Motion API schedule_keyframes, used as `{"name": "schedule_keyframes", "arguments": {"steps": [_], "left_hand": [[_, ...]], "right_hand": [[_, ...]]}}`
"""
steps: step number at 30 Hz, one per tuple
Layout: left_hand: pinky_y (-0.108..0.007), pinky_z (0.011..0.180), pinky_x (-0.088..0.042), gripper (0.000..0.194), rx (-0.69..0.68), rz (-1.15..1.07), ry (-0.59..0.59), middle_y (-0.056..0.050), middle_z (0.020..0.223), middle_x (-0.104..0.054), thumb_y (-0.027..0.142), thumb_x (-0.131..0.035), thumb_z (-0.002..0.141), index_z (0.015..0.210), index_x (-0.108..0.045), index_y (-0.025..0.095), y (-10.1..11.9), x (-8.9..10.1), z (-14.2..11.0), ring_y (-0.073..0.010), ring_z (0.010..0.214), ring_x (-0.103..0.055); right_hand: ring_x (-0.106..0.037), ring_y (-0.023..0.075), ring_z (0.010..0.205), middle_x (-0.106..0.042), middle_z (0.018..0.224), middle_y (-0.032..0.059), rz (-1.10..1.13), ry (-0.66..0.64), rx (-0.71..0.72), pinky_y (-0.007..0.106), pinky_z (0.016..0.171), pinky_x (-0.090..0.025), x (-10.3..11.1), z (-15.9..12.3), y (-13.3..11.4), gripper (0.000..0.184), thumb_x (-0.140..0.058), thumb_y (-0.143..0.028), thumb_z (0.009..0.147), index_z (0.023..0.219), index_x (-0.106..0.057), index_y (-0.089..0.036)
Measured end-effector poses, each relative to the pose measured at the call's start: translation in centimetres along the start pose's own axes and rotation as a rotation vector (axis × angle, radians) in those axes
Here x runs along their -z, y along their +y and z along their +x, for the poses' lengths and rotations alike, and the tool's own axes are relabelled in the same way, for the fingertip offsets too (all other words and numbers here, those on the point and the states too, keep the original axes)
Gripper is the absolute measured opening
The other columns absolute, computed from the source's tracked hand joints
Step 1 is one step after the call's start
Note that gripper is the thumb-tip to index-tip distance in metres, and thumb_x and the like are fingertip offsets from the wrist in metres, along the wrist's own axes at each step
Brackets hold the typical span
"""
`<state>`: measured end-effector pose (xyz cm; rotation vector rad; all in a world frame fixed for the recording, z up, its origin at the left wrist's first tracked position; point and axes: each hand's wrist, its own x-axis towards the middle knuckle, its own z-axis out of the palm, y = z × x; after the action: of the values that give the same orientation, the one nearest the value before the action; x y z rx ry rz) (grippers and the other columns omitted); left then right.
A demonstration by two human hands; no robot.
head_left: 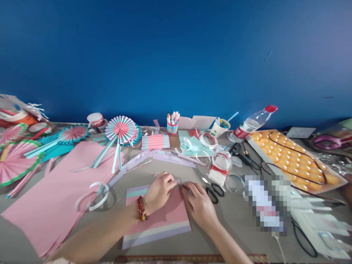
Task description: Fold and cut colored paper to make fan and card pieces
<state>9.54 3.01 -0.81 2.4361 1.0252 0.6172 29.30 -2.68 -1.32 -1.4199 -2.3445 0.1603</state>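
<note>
A pink paper sheet (158, 223) with mint and lavender strips along its near and far edges lies flat in front of me. My left hand (161, 190), with a red bead bracelet at the wrist, reaches across it and pinches its far right corner. Close by, my right hand (199, 203) has bent fingers gathered at that same corner, its palm lying just off the sheet's right edge. The fingertips cover the corner itself. Black-handled scissors (212, 190) rest right of my right hand, touching neither hand.
Large pink sheets (55, 194) with a tape ring (103, 201) lie at left, near folded paper fans (120, 129). At the back are a pleated strip (156, 142), a pen cup (172, 126), tape rolls (222, 160) and a bottle (250, 124). A yellow-orange bumpy panel (291, 157) with cables lies right.
</note>
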Motion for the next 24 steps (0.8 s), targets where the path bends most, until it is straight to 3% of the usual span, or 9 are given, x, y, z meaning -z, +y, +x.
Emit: {"name": "schedule_keyframes", "arguments": {"steps": [10, 14, 20, 24], "left_hand": [[-0.033, 0.079, -0.041, 0.022, 0.012, 0.009, 0.001, -0.004, 0.09, -0.06, 0.004, -0.05, 0.089, 0.093, -0.064, 0.02, 0.0, -0.2, -0.1, -0.0196, 0.089, -0.052], [-0.034, 0.078, -0.042, 0.019, 0.02, 0.021, 0.005, -0.004, 0.088, -0.06, 0.007, -0.048, 0.092, 0.09, -0.064, 0.019, 0.0, -0.2, -0.1, -0.0201, 0.088, -0.053], [-0.035, 0.08, -0.045, 0.022, 0.021, -0.015, 0.015, -0.004, 0.089, -0.06, 0.009, -0.047, 0.093, 0.101, -0.064, 0.021, 0.1, -0.1, 0.0, -0.0205, 0.089, -0.054], [-0.036, 0.082, -0.044, 0.02, 0.057, -0.013, 0.051, -0.004, 0.091, -0.062, 0.009, -0.047, 0.093, 0.102, -0.06, 0.021, 0.1, -0.3, 0.1, -0.0217, 0.09, -0.055]], "right_hand": [[-0.053, 0.0253, 0.1, -0.061, 0.113, 0.0099, 0.003, 0.008, -0.045, 0.041, 0.086, -0.047, 0.2, 0.3, -0.3, 0.035, -0.044, -0.014, 0.092, 0.123, -0.059, -0.02], [-0.053, 0.0265, 0.095, -0.063, 0.11, 0.0093, -0.082, -0.068, -0.05, 0.042, 0.083, -0.046, 0.0, 0.6, -0.3, 0.035, -0.049, -0.013, 0.089, 0.122, -0.06, -0.021], [-0.052, 0.0298, 0.099, -0.063, 0.118, 0.0093, -0.192, -0.039, -0.007, 0.046, 0.085, -0.045, -0.3, 0.5, -1.2, 0.043, -0.052, -0.006, 0.084, 0.123, -0.06, -0.022], [-0.053, 0.0291, 0.098, -0.063, 0.12, 0.0094, -0.194, -0.049, -0.026, 0.045, 0.083, -0.045, -0.1, 0.5, -1.5, 0.036, -0.053, -0.015, 0.089, 0.123, -0.06, -0.022]]}}
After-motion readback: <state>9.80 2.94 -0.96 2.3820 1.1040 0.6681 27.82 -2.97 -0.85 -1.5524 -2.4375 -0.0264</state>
